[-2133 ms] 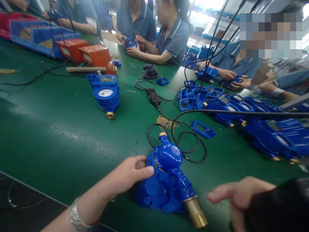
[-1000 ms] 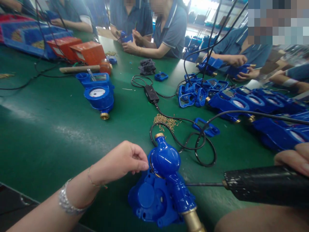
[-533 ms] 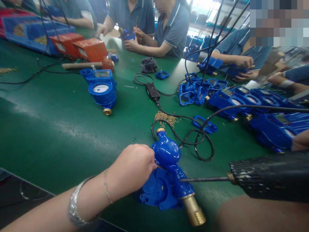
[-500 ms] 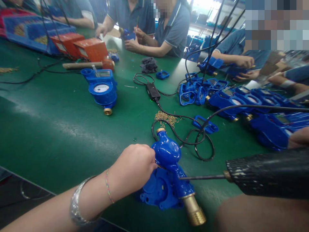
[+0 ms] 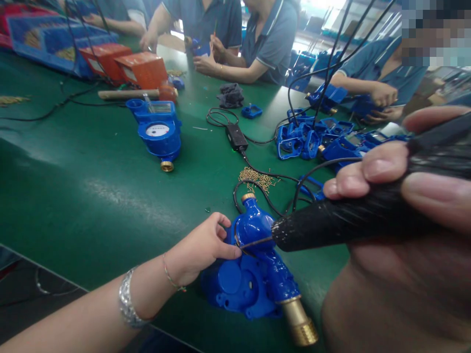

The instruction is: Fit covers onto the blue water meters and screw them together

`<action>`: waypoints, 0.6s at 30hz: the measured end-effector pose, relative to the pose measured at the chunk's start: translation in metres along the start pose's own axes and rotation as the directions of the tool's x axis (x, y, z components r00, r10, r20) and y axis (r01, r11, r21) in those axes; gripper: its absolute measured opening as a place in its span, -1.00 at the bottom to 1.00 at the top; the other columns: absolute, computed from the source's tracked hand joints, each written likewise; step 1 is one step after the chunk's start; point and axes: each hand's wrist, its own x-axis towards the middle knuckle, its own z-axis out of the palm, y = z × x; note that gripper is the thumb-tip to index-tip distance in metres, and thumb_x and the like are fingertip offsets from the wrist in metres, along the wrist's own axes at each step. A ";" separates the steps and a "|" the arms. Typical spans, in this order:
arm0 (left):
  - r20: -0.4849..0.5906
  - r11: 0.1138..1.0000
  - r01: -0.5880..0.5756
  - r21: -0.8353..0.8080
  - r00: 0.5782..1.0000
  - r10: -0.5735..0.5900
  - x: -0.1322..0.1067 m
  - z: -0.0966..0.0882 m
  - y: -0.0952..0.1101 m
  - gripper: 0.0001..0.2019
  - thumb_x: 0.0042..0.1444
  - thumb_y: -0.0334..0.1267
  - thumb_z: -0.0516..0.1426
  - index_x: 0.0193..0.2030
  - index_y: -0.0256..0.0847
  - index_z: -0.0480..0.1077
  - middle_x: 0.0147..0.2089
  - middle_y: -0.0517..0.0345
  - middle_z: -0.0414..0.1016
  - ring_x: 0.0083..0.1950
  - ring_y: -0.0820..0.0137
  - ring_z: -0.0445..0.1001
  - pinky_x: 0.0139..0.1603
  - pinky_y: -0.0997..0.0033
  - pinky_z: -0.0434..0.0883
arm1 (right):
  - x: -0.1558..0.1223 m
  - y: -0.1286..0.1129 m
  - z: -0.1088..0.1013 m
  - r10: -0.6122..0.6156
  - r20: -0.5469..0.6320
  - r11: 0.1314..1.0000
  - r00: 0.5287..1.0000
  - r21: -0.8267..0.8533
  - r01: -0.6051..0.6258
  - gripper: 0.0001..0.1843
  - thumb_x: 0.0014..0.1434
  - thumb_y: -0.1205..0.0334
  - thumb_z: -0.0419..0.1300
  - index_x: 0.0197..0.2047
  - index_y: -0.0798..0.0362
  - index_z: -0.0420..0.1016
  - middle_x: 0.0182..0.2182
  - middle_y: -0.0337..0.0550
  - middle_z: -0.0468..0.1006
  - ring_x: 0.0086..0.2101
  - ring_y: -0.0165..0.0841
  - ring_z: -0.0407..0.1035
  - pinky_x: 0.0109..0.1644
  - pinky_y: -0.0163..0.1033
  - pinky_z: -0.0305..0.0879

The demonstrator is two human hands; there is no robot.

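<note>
Water meter body [image 5: 253, 264], blue with brass threaded ends, is lying on the green table mat [image 5: 73, 186] close to its near edge. I am resting my left hand [image 5: 200, 247] against its left flank, fingers loosely curled, thumb and forefinger pinched at the seam, though what they pinch I cannot tell. I am wrapping my right hand [image 5: 405, 186] fully around the black screwdriver [image 5: 353, 218], its thin bit touching the meter's dome. Beyond the meter, a black cable [image 5: 272, 196] is looping past a scatter of brass screws [image 5: 257, 177]. Farther beyond it, a dial-faced meter [image 5: 160, 135] and orange boxes [image 5: 127, 66] are sitting, and seated people in blue shirts are working along the mat's far side.
</note>
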 end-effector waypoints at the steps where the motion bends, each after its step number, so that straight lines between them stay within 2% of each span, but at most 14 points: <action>1: 0.018 0.996 0.018 -0.087 1.000 -0.016 -0.002 -0.002 -0.003 -0.49 -0.26 -0.34 0.28 -0.14 -0.23 0.17 -0.36 0.28 0.20 -0.35 0.47 0.24 -0.34 0.46 0.22 | 0.001 0.001 0.003 -0.028 0.002 0.999 1.000 0.019 0.028 -0.77 0.13 0.04 0.11 -0.14 -0.12 0.41 -0.39 -0.18 0.24 -0.38 -0.37 0.25 -0.33 -0.24 0.24; 4: 0.065 0.978 0.016 -0.206 0.998 -0.003 -0.007 -0.007 -0.009 -0.40 -0.24 -0.25 0.29 -0.02 -0.26 0.19 -0.22 0.13 0.26 -0.21 0.37 0.27 -0.17 0.36 0.23 | 0.000 0.004 0.005 -0.012 0.024 0.998 1.000 0.067 0.011 -0.79 0.12 0.06 0.10 -0.18 -0.13 0.42 -0.31 -0.18 0.29 -0.37 -0.40 0.27 -0.33 -0.26 0.24; 7: 0.069 0.973 0.003 -0.231 0.998 0.013 -0.011 -0.011 -0.013 -0.36 -0.22 -0.18 0.30 0.02 -0.31 0.20 -0.11 0.01 0.28 -0.05 0.25 0.26 -0.01 0.27 0.20 | -0.003 0.007 0.004 -0.025 0.086 0.996 0.996 0.090 0.017 -0.83 0.12 0.08 0.10 -0.23 -0.13 0.42 -0.30 -0.19 0.31 -0.35 -0.40 0.29 -0.30 -0.24 0.25; 9: 0.077 0.969 0.037 -0.246 0.997 -0.018 -0.015 -0.011 -0.015 -0.34 -0.17 -0.10 0.29 0.05 -0.33 0.18 -0.03 -0.08 0.30 0.03 0.18 0.27 0.07 0.21 0.18 | -0.004 0.009 0.003 -0.033 0.110 0.997 0.993 0.079 0.024 -0.84 0.12 0.08 0.09 -0.25 -0.11 0.43 -0.33 -0.20 0.29 -0.36 -0.39 0.29 -0.29 -0.23 0.25; 11: 0.160 0.955 0.075 -0.287 0.987 -0.029 -0.018 -0.009 -0.016 -0.33 -0.11 -0.04 0.26 0.08 -0.32 0.15 0.02 -0.12 0.33 0.07 0.15 0.31 0.10 0.17 0.20 | -0.004 0.010 0.004 -0.012 0.130 0.998 0.991 0.064 0.004 -0.82 0.12 0.08 0.09 -0.26 -0.08 0.44 -0.36 -0.19 0.27 -0.37 -0.39 0.29 -0.28 -0.23 0.26; 13: 0.289 0.934 0.092 -0.345 0.957 0.013 -0.021 -0.007 -0.018 -0.34 -0.09 -0.07 0.27 0.11 -0.28 0.16 0.03 -0.11 0.38 0.06 0.16 0.36 0.12 0.15 0.24 | -0.002 0.008 0.004 0.010 0.152 0.997 0.988 0.070 -0.021 -0.83 0.11 0.08 0.09 -0.26 -0.08 0.43 -0.38 -0.19 0.27 -0.37 -0.39 0.29 -0.27 -0.24 0.27; 15: 0.373 0.914 0.091 -0.396 0.925 0.069 -0.023 -0.005 -0.019 -0.36 -0.11 -0.15 0.29 0.10 -0.26 0.18 0.04 -0.08 0.42 0.04 0.18 0.40 0.13 0.15 0.26 | -0.001 0.004 0.005 0.019 0.171 0.997 0.985 0.077 -0.032 -0.86 0.10 0.11 0.12 -0.26 -0.10 0.42 -0.36 -0.20 0.28 -0.37 -0.39 0.28 -0.28 -0.26 0.27; 16: 0.384 0.907 0.090 -0.412 0.920 0.083 -0.023 -0.004 -0.019 -0.36 -0.12 -0.19 0.30 0.10 -0.25 0.18 0.05 -0.08 0.42 0.04 0.17 0.40 0.13 0.14 0.27 | -0.001 0.002 0.006 0.029 0.155 0.997 0.987 0.070 -0.041 -0.88 0.10 0.14 0.13 -0.26 -0.11 0.42 -0.36 -0.21 0.27 -0.38 -0.40 0.28 -0.28 -0.26 0.27; 18: 0.372 0.897 0.084 -0.434 0.924 0.093 -0.023 -0.002 -0.019 -0.34 -0.15 -0.24 0.30 0.10 -0.26 0.17 0.06 -0.10 0.42 0.04 0.15 0.41 0.12 0.11 0.29 | -0.001 0.000 0.007 0.150 0.146 0.988 0.978 0.013 -0.153 -0.90 0.08 0.20 0.16 -0.27 -0.15 0.40 -0.38 -0.27 0.27 -0.38 -0.43 0.28 -0.25 -0.29 0.29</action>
